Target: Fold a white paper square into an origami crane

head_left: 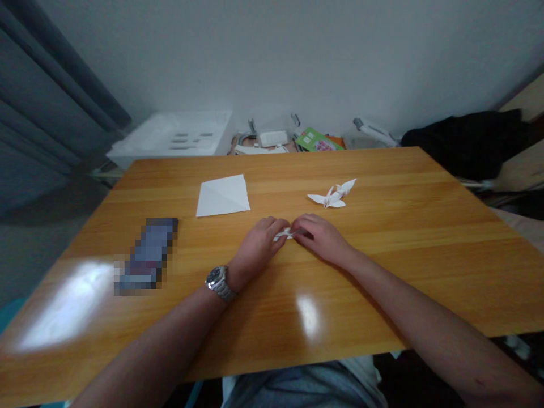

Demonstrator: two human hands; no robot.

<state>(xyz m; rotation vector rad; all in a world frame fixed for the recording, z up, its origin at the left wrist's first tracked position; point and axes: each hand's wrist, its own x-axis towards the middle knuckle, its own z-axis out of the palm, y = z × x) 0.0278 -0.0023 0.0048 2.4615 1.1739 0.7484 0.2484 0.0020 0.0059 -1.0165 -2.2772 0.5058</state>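
Observation:
Near the middle of the wooden table, my left hand point(267, 241) and my right hand point(319, 233) meet over a small piece of folded white paper point(288, 233). The fingers of both hands are bent and pinch the paper from either side, low over the tabletop. Most of the paper is hidden behind the fingers, so its shape is unclear. Just beyond my right hand lies a folded white paper crane point(334, 196). A white paper sheet point(223, 195) with slanted edges rests flat beyond my left hand.
A pixelated, phone-like dark object point(149, 255) lies on the table point(425, 238) at the left. Behind the far edge are a white plastic tray point(170, 133), a green booklet point(318, 139) and cables. Dark cloth point(463, 141) is heaped at the right.

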